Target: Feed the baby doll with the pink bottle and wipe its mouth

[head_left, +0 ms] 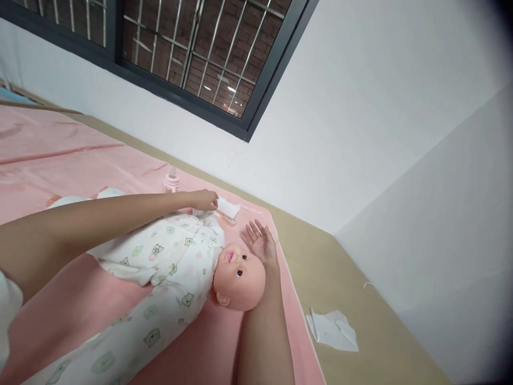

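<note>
A bald doll (240, 278) in white patterned clothes lies on its back on a pink sheet (216, 342), its head resting against my right forearm. My right hand (260, 241) is palm up beyond the doll's head, fingers spread and holding nothing. Reaching across the doll's body, my left hand (207, 200) has its fingers pinched at the edge of a white tissue (228, 207). That tissue lies over a small clear container (226, 218). A baby bottle (171, 181) with a pink collar is behind my left forearm, which partly hides it.
On the tan surface (320, 256) at the right lies a crumpled white cloth or tissue (333, 329). White walls (280, 160) rise behind, with a dark-framed barred window (192, 53) above. The pink sheet's edge runs down to the right of my right arm.
</note>
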Demonstrator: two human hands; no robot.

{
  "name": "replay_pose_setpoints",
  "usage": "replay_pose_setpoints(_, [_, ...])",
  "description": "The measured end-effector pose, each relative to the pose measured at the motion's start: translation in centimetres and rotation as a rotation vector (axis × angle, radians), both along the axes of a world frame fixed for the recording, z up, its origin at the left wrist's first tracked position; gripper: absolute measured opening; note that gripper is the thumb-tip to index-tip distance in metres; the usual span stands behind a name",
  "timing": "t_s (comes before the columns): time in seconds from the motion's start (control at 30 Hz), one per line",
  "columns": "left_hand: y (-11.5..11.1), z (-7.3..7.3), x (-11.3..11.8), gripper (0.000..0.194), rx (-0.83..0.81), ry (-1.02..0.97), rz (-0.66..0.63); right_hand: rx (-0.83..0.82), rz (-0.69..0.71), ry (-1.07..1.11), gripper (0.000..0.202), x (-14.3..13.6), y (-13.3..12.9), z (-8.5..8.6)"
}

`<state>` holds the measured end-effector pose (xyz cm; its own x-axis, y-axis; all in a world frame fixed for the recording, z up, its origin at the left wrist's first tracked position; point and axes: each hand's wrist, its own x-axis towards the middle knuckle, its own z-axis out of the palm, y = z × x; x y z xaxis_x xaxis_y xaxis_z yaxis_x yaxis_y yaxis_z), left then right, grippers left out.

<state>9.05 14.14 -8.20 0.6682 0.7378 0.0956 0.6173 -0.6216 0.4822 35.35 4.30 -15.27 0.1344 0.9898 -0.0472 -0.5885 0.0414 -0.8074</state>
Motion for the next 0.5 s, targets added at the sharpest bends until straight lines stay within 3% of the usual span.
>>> replay_pose_setpoints(0.23, [0.0, -1.0, 3.9, 0.048, 0.02, 0.194, -0.12, 0.015, 0.002, -0.023, 0.032, 0.0, 0.0, -0.1])
replay_pose_setpoints(0.5, [0.0, -1.0, 4.7, 0.054, 0.007, 0.242, -0.094, 0.029, 0.004, -0.029, 0.032, -0.1, 0.0, -0.1])
